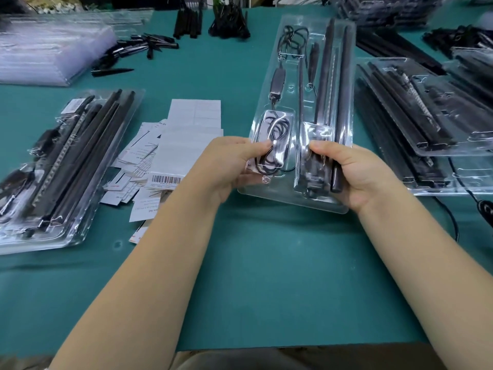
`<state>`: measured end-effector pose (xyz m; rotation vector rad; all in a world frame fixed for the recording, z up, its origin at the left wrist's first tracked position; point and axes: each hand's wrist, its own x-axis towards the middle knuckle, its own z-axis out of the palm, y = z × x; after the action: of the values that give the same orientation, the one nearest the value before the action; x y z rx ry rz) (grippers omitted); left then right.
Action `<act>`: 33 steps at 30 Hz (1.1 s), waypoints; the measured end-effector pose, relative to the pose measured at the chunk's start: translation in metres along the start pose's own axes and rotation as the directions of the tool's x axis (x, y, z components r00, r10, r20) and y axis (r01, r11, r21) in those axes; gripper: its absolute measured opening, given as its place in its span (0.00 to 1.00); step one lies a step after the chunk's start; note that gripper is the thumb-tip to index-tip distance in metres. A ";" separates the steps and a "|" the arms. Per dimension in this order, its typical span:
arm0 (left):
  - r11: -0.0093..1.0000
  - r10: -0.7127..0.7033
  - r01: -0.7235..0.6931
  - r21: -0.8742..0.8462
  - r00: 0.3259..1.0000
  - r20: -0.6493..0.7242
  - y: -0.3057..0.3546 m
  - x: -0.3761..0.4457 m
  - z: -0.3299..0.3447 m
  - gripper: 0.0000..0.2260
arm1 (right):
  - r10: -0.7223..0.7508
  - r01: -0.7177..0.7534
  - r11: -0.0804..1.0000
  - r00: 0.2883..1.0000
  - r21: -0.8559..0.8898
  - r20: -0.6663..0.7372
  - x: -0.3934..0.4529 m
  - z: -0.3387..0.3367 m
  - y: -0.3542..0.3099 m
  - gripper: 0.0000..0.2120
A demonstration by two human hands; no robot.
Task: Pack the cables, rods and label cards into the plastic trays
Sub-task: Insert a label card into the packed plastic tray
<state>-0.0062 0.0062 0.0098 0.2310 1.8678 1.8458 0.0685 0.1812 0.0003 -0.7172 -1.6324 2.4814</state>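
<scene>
Both hands grasp the near end of one clear plastic tray [269, 194], which tilts up off the teal desk [266, 276] at its middle. The left hand [226, 166] pinches the tray's near left part, thumb pressed onto the pocket holding a coiled black cable [274, 145]. The right hand [354, 174] curls round the near right part, thumb on top of the dark rods [338, 102] that run the tray's length. Farther up the same tray lie a small black inline module [277, 82], a pointed black piece [312, 62] and a second loop of cable [293, 41] at the far end.

Toward the desk's left edge sits a stack of filled trays [53, 166] with rods and cables inside. Between that stack and the left hand lies a loose heap of label cards [165, 156], one showing a barcode. Along the right edge, more filled trays [432, 124] are stacked and overlapping.

At the far left corner rests a pile of clear plastic sheets or trays [45, 49], blurred. Near the far edge lie loose black spikes [138, 46] and bundled black cables [229, 22].
</scene>
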 end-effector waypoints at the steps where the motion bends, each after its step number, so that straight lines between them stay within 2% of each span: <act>1: 1.000 -0.023 0.023 0.008 1.000 -0.018 0.000 0.000 0.000 0.06 | 0.006 -0.007 1.000 1.000 -0.020 -0.015 0.001 0.000 0.000 0.27; 3: 0.996 -0.081 0.082 0.020 0.996 -0.034 0.000 0.002 -0.004 0.07 | 0.027 -0.028 0.998 0.999 -0.061 -0.019 0.002 -0.002 0.001 0.28; 7: 0.994 -0.084 0.087 -0.064 0.995 0.044 0.002 0.004 -0.014 0.07 | 0.099 -0.095 0.994 0.991 -0.050 0.091 0.002 -0.008 0.000 0.10; 9: 0.994 -0.065 0.067 -0.085 0.998 0.021 0.002 0.006 -0.017 0.05 | 0.109 -0.102 0.993 0.988 -0.066 0.110 0.002 -0.010 -0.002 0.08; 13: 0.991 -0.102 0.104 -0.086 0.994 0.023 0.000 0.006 -0.020 0.03 | 0.072 -0.062 0.993 0.993 -0.103 0.093 0.000 -0.009 -0.004 0.12; 15: 0.993 -0.109 0.110 -0.035 0.994 0.015 -0.002 0.005 -0.017 0.07 | 0.043 -0.036 0.992 0.997 -0.121 0.059 -0.001 -0.008 -0.004 0.15; 17: 0.996 -0.090 0.090 0.007 0.996 -0.017 -0.003 0.004 -0.012 0.11 | 0.017 -0.012 0.991 0.999 -0.136 0.033 -0.002 -0.008 -0.004 0.12; 20: 0.998 -0.052 0.053 0.037 0.998 -0.037 -0.004 0.004 -0.007 0.14 | 0.024 -0.020 0.982 1.000 -0.186 0.020 -0.003 -0.006 -0.003 0.20; 22: 0.998 -0.042 0.044 0.039 0.998 -0.052 -0.005 0.006 -0.006 0.16 | 0.026 -0.022 0.982 0.999 -0.186 0.018 -0.004 -0.006 -0.004 0.20; 24: 0.999 -0.053 0.054 0.005 0.996 -0.075 -0.004 0.007 -0.005 0.11 | 0.026 -0.020 0.989 0.999 -0.147 0.036 -0.005 -0.006 -0.005 0.16; 26: 0.998 -0.062 0.059 -0.039 0.995 -0.081 -0.003 0.008 -0.004 0.07 | 0.025 -0.020 0.992 0.999 -0.126 0.038 -0.005 -0.005 -0.006 0.18; 29: 0.984 -0.103 0.095 -0.153 0.994 -0.045 -0.004 0.007 -0.002 0.09 | 0.027 -0.024 0.993 0.999 -0.114 0.027 -0.006 -0.004 -0.007 0.22; 33: 0.927 -0.202 0.153 -0.341 0.973 -0.111 -0.008 0.005 0.009 0.09 | 0.010 -0.015 0.992 0.999 -0.123 -0.038 -0.008 0.000 -0.003 0.14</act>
<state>-0.0044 0.0160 0.0011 -0.1890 1.5726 2.0529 0.0751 0.1792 0.0055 -0.7847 -1.7865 2.3771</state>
